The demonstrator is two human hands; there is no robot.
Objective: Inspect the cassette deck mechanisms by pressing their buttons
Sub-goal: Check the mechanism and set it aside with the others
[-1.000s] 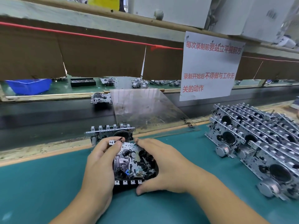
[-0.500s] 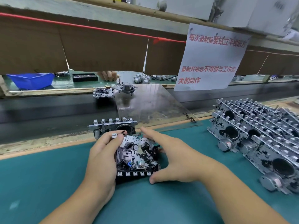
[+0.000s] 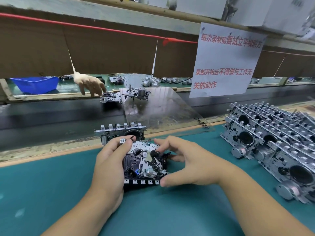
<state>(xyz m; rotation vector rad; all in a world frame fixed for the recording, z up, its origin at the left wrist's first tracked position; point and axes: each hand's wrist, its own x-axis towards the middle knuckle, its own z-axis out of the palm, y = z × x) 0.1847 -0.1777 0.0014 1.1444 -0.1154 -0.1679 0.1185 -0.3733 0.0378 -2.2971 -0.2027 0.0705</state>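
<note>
A: Well, where's our cassette deck mechanism (image 3: 144, 166)?
B: Left of the stack (image 3: 272, 147), on the counter (image 3: 51, 193). Left grip (image 3: 109, 160) clasps its side, right grip (image 3: 192, 164) pinches across it; we press each button (image 3: 141, 181) squarely.

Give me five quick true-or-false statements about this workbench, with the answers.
1. Both the left hand and right hand hold the cassette mechanism. True.
2. The stack of mechanisms lies on the person's left. False: it lies on the right.
3. A blue bin sits far left. True.
4. The paper sign has blue writing. False: the writing is red.
5. A clear plastic sheet lies beyond the hands. True.
</note>
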